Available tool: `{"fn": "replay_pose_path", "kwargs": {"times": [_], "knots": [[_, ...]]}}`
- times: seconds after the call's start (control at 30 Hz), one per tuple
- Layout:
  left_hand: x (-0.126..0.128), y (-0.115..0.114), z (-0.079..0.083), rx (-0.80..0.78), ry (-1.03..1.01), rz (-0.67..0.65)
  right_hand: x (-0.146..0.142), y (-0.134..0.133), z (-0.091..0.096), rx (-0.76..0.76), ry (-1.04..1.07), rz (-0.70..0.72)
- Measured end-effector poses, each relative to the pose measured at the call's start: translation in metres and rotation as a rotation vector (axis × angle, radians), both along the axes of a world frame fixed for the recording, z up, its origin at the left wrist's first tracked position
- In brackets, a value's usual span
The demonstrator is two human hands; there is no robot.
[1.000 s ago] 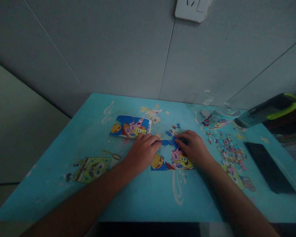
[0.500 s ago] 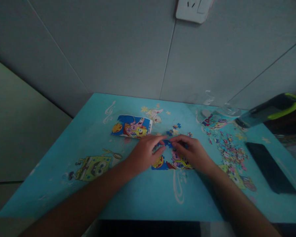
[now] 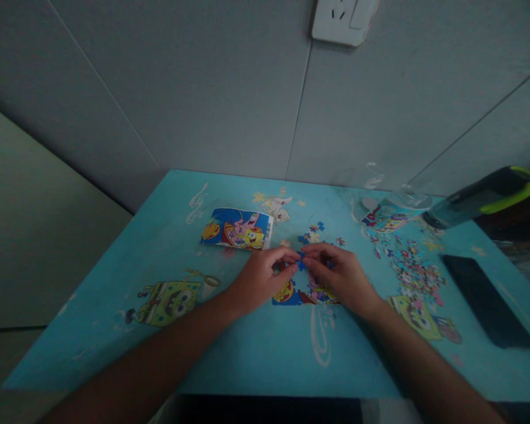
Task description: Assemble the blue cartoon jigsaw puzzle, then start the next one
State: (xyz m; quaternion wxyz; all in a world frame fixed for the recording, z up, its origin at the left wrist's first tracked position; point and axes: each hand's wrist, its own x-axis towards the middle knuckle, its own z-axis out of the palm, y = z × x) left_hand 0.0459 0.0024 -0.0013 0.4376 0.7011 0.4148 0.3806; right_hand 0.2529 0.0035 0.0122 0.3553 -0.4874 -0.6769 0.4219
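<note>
A partly built cartoon jigsaw (image 3: 291,293) lies on the light-blue table (image 3: 247,347) in the middle. My left hand (image 3: 258,278) and my right hand (image 3: 335,274) hover over its top edge, fingertips meeting. Both pinch a small blue puzzle piece (image 3: 300,263) between thumbs and forefingers. The hands cover most of the jigsaw's upper half. A few loose blue pieces (image 3: 313,229) lie just beyond the fingers.
A printed reference picture (image 3: 236,228) lies behind the left hand. A scatter of loose pieces (image 3: 413,271) spreads at the right, by a clear bag (image 3: 386,212). A dark phone (image 3: 486,300) and a grey-green bottle (image 3: 481,197) sit at the far right. The wall stands behind.
Both hands drew together from the jigsaw's sides to its top middle, and their fingertips closed on a small blue piece.
</note>
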Motion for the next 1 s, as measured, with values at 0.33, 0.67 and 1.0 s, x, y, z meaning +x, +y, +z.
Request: {"fn": "replay_pose_path", "kwargs": {"times": [0.33, 0.67, 1.0], "knots": [[-0.002, 0.003, 0.001, -0.059, -0.102, 0.085, 0.002, 0.000, 0.003, 0.017, -0.013, -0.060], [-0.003, 0.004, 0.000, -0.091, -0.116, 0.056, -0.002, -0.002, 0.004, 0.019, -0.045, 0.040], [-0.042, 0.021, 0.028, 0.740, 0.732, -0.016, 0.007, 0.007, -0.002, 0.232, -0.270, 0.056]]}}
